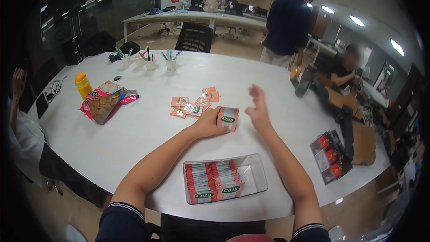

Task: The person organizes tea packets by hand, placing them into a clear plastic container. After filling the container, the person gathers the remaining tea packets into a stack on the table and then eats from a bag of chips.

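My left hand (208,123) grips an upright bundle of pink and white "Cozy" sachets (228,119), held by its left side over the white table. My right hand (258,110) is raised just right of the bundle, apart from it, with fingers spread and nothing in them. Behind my left hand lies a loose pile of several more sachets (193,108). Between my forearms stands a clear plastic bin (256,177). Rows of upright Cozy sachets (210,181) fill its left and middle parts, while its right end shows bare plastic.
On the left are an open chip bag (102,103) and a yellow bottle (83,85). White cups of pens (171,64) stand at the back. A red-and-black package (330,156), a dark bottle (305,81) and cardboard (362,142) are on the right. Other people are around the table and beyond.
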`<state>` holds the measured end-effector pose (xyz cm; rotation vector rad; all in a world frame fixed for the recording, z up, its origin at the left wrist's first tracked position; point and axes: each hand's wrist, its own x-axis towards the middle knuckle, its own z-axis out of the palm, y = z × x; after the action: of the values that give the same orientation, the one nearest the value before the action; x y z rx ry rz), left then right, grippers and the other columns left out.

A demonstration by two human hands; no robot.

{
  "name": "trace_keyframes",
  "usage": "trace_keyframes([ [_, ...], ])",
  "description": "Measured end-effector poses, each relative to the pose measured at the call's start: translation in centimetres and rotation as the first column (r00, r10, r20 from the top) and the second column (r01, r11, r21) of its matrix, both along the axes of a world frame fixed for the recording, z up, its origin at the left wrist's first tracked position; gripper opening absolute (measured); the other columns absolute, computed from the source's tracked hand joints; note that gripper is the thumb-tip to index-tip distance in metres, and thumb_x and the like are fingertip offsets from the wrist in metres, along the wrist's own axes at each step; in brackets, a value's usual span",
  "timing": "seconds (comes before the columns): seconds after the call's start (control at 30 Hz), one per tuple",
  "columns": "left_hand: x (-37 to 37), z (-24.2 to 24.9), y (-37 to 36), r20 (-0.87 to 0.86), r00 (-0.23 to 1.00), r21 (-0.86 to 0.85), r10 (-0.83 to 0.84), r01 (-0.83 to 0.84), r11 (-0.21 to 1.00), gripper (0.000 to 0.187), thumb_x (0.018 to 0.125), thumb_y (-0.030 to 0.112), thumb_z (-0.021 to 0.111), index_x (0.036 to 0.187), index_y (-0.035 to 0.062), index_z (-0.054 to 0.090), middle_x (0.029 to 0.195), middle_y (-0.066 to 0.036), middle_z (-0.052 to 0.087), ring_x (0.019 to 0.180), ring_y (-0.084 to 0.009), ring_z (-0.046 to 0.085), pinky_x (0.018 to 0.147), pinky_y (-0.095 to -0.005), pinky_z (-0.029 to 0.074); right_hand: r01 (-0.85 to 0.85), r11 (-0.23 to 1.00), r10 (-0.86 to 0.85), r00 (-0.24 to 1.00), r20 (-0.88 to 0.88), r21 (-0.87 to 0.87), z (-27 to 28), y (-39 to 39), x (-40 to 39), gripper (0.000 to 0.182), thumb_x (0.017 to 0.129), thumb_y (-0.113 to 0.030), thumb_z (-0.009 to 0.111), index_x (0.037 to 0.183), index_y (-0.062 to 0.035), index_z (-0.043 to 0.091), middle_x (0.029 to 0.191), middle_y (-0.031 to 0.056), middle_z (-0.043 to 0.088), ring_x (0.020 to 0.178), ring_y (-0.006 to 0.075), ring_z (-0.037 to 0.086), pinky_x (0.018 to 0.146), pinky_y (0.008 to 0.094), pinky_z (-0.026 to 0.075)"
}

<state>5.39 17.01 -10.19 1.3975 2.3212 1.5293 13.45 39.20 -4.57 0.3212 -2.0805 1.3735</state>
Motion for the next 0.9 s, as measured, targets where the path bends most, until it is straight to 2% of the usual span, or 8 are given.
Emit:
trace_keyframes([
  [0.03, 0.0, 0.0, -0.2, -0.014, 1.0, -0.037, 0.019, -0.02, 0.999, 0.074, 0.072, 0.033, 0.088, 0.13, -0.002, 0.06, 0.109, -0.021, 0.071, 0.101, -0.0358, 0.07, 0.089, -0.0431, 0.055, 0.034, 0.999, -0.031, 0.992, -0.119, 0.023, 2.8, 1.0, 0.8, 0.076, 0.081, -0.005, 0.057, 0.155, -0.0019, 0.035, 0.147, 0.0183, 0.049, 0.14, 0.0328, 0.049, 0.12, 0.0471, 0.037],
  [0.13, -0.1, 0.1, -0.1, -0.053, 0.996, -0.1, 0.077, -0.082, 0.992, 0.078, 0.071, 0.039, 0.086, 0.133, -0.0016, 0.059, 0.109, -0.023, 0.07, 0.104, -0.0385, 0.067, 0.093, -0.0462, 0.053, -0.295, 0.952, 0.179, 0.76, -0.625, -0.087, 12.7, -0.9, 7.8, 0.07, 0.081, -0.012, 0.057, 0.148, -0.0006, 0.042, 0.146, 0.0168, 0.052, 0.142, 0.0295, 0.049, 0.117, 0.0514, 0.041],
  [0.27, 0.3, 0.7, -0.4, -0.064, 0.99, -0.2, 0.122, -0.133, 0.971, 0.085, 0.07, 0.043, 0.085, 0.136, -0.0015, 0.057, 0.109, -0.024, 0.07, 0.109, -0.0412, 0.064, 0.096, -0.0483, 0.05, -0.425, 0.799, 0.507, 0.097, -0.856, 0.425, 16.4, -5.1, 20.6, 0.069, 0.098, -0.038, 0.067, 0.156, -0.012, 0.039, 0.16, 0.015, 0.038, 0.15, 0.0276, 0.038, 0.115, 0.0503, 0.048],
  [0.33, 0.5, 0.9, -0.4, -0.057, 0.992, -0.232, 0.116, -0.126, 0.964, 0.087, 0.07, 0.044, 0.085, 0.138, -0.0021, 0.055, 0.111, -0.025, 0.069, 0.111, -0.0415, 0.063, 0.098, -0.0482, 0.05, -0.364, 0.738, 0.456, -0.35, -0.818, 0.568, 15.4, -10.7, 22.4, 0.059, 0.106, -0.025, 0.064, 0.161, -0.0201, 0.044, 0.173, 0.0074, 0.028, 0.158, 0.0217, 0.029, 0.113, 0.0486, 0.051],
  [0.43, -0.1, -0.9, -0.1, -0.156, 0.976, -0.043, 0.154, -0.162, 0.986, 0.069, 0.071, 0.038, 0.084, 0.122, -0.0036, 0.062, 0.097, -0.023, 0.072, 0.091, -0.0389, 0.071, 0.084, -0.0453, 0.055, -0.423, 0.55, 0.616, -0.377, -0.692, 0.72, 10.2, -10.4, 21.8, 0.053, 0.11, -0.015, 0.052, 0.161, -0.0171, 0.037, 0.162, 0.0027, 0.038, 0.151, 0.0165, 0.036, 0.12, 0.0388, 0.042],
  [0.47, 0.3, -0.3, -0.3, -0.179, 0.97, -0.099, 0.163, -0.182, 0.978, 0.071, 0.071, 0.038, 0.084, 0.125, -0.003, 0.062, 0.097, -0.022, 0.072, 0.093, -0.0386, 0.07, 0.086, -0.0459, 0.054, -0.441, 0.477, 0.661, -0.39, -0.641, 0.76, 9.0, -10.3, 21.3, 0.051, 0.112, -0.011, 0.048, 0.161, -0.0161, 0.035, 0.159, 0.0011, 0.042, 0.149, 0.0147, 0.039, 0.123, 0.0356, 0.04],
  [0.6, 0.2, -0.3, -0.4, -0.145, 0.978, -0.073, 0.15, -0.162, 0.984, 0.073, 0.07, 0.04, 0.085, 0.125, -0.0022, 0.061, 0.095, -0.021, 0.071, 0.094, -0.0388, 0.069, 0.09, -0.0474, 0.053, -0.461, 0.327, 0.567, -0.603, -0.561, 0.825, 7.4, -11.1, 20.1, 0.046, 0.113, -0.01, 0.043, 0.158, -0.0128, 0.04, 0.157, 0.0011, 0.045, 0.148, 0.0166, 0.042, 0.117, 0.0361, 0.046],
  [0.9, 0.0, 0.0, -0.7, -0.083, 0.991, -0.167, 0.105, -0.117, 0.979, 0.076, 0.072, 0.043, 0.083, 0.128, -0.0023, 0.058, 0.109, -0.024, 0.068, 0.109, -0.0409, 0.063, 0.097, -0.048, 0.051, -0.332, 0.586, 0.562, -0.49, -0.666, 0.739, 10.1, -12.2, 20.0, 0.048, 0.115, -0.019, 0.04, 0.163, -0.0122, 0.036, 0.168, 0.0, 0.035, 0.153, 0.0172, 0.038, 0.116, 0.0385, 0.048],
])
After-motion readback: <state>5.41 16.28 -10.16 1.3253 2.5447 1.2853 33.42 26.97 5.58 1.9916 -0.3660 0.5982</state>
